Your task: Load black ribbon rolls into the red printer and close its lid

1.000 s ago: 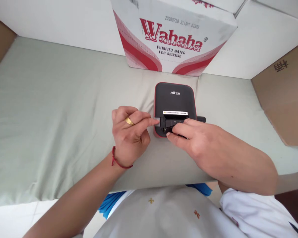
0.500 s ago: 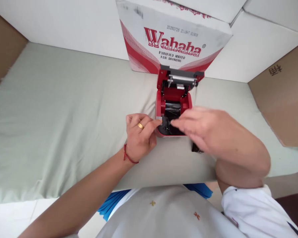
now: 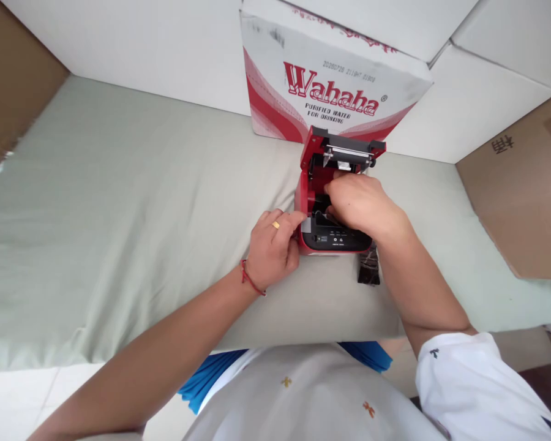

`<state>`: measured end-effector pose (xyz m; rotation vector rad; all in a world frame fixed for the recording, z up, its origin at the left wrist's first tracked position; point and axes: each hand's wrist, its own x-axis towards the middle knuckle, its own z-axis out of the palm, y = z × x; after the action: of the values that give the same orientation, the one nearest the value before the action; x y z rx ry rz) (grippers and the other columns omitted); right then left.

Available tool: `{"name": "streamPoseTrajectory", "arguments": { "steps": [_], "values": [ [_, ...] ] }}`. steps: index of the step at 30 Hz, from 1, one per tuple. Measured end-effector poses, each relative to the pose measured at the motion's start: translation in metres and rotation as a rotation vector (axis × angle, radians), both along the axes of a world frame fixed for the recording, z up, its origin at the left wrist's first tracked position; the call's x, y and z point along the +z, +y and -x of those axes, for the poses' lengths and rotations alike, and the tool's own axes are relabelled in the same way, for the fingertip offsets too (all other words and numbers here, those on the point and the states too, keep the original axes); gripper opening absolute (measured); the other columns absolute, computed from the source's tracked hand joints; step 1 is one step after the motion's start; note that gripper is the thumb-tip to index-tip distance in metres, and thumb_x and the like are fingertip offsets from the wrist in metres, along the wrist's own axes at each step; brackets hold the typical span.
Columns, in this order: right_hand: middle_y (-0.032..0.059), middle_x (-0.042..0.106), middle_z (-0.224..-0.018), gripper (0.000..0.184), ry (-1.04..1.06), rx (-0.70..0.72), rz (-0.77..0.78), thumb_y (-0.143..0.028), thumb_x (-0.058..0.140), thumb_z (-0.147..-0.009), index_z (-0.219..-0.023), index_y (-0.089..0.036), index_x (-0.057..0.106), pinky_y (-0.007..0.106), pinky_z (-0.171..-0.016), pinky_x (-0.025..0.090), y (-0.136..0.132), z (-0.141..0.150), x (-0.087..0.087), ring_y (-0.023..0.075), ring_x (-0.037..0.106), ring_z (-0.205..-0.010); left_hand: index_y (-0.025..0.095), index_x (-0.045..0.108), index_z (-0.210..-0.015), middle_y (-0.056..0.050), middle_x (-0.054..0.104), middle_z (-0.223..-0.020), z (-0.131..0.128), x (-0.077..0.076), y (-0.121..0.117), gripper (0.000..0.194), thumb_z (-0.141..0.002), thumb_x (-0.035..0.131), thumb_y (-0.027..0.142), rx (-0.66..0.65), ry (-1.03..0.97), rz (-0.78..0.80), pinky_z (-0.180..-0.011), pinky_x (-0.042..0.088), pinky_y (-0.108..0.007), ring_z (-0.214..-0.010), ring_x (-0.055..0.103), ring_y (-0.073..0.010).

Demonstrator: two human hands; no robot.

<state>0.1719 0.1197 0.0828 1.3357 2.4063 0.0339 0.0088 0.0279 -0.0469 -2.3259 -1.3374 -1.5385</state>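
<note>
A small red and black label printer stands on the cloth with its lid raised. My left hand is at its left front corner, fingers curled, with the index fingertip pressed on the rim by a pale strip. Inside the printer's red bay is my right hand, its fingers bent down and closed. Their tips, and whatever lies between them, are hidden. Black material shows in the bay beside these fingers. Partly behind my right forearm, a dark shiny packet lies at the printer's right front.
A Wahaha water carton stands right behind the raised lid. White boxes line the back. Brown cardboard boxes border the right and left sides. Pale green cloth, slightly wrinkled, covers the surface up to its front edge.
My right hand has moved from above the printer's front down into the bay, covering the black shiny roll seen there before. My left hand stays at the printer's left front corner. The view has shifted slightly.
</note>
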Motion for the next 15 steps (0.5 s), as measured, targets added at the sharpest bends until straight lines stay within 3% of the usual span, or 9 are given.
{"name": "streamPoseTrajectory", "arguments": {
  "steps": [3, 7, 11, 13, 15],
  "values": [
    [0.0186, 0.076, -0.114, 0.022, 0.045, -0.033, -0.049, -0.022, 0.062, -0.093, -0.108, -0.015, 0.077, 0.035, -0.066, 0.046, -0.010, -0.003, 0.005, 0.0299, 0.073, -0.092, 0.021, 0.052, -0.127, -0.001, 0.063, -0.082, 0.000, 0.000, 0.001, 0.052, -0.079, 0.046, 0.001, -0.005, 0.007, -0.014, -0.065, 0.038, -0.035, -0.071, 0.052, -0.0226],
    [0.0141, 0.075, -0.117, 0.032, 0.295, -0.040, -0.134, -0.031, 0.057, -0.099, -0.125, -0.018, 0.072, 0.038, -0.073, 0.052, -0.041, -0.031, 0.032, 0.0268, 0.071, -0.086, 0.021, 0.051, -0.128, -0.002, 0.064, -0.082, 0.001, -0.003, 0.001, 0.052, -0.079, 0.047, 0.002, -0.006, 0.023, -0.005, -0.066, 0.038, -0.035, -0.070, 0.053, -0.0224],
    [0.0050, 0.077, -0.100, 0.037, 0.540, -0.086, -0.081, -0.046, 0.056, -0.104, -0.133, -0.028, 0.070, 0.036, -0.061, 0.051, -0.065, -0.095, 0.057, 0.0199, 0.064, -0.064, 0.022, 0.052, -0.130, -0.003, 0.067, -0.085, 0.002, -0.005, 0.001, 0.054, -0.080, 0.049, 0.004, 0.006, 0.031, 0.033, -0.068, 0.037, -0.036, -0.072, 0.056, -0.0231],
    [0.0049, 0.077, -0.095, 0.038, 0.499, -0.156, -0.078, -0.051, 0.058, -0.103, -0.132, -0.030, 0.071, 0.037, -0.054, 0.049, -0.066, -0.136, 0.053, 0.0207, 0.062, -0.059, 0.022, 0.052, -0.132, -0.003, 0.068, -0.086, 0.002, -0.005, 0.000, 0.055, -0.080, 0.049, 0.005, -0.001, 0.033, 0.040, -0.070, 0.038, -0.036, -0.075, 0.058, -0.0236],
    [0.0090, 0.080, -0.105, 0.030, 0.451, -0.196, -0.056, -0.046, 0.059, -0.102, -0.123, -0.031, 0.074, 0.041, -0.061, 0.053, -0.061, -0.171, 0.038, 0.0256, 0.070, -0.070, 0.022, 0.052, -0.134, -0.003, 0.069, -0.088, 0.002, -0.005, 0.000, 0.056, -0.081, 0.049, 0.005, -0.014, 0.024, 0.042, -0.070, 0.038, -0.036, -0.076, 0.059, -0.0240]
  ]
}}
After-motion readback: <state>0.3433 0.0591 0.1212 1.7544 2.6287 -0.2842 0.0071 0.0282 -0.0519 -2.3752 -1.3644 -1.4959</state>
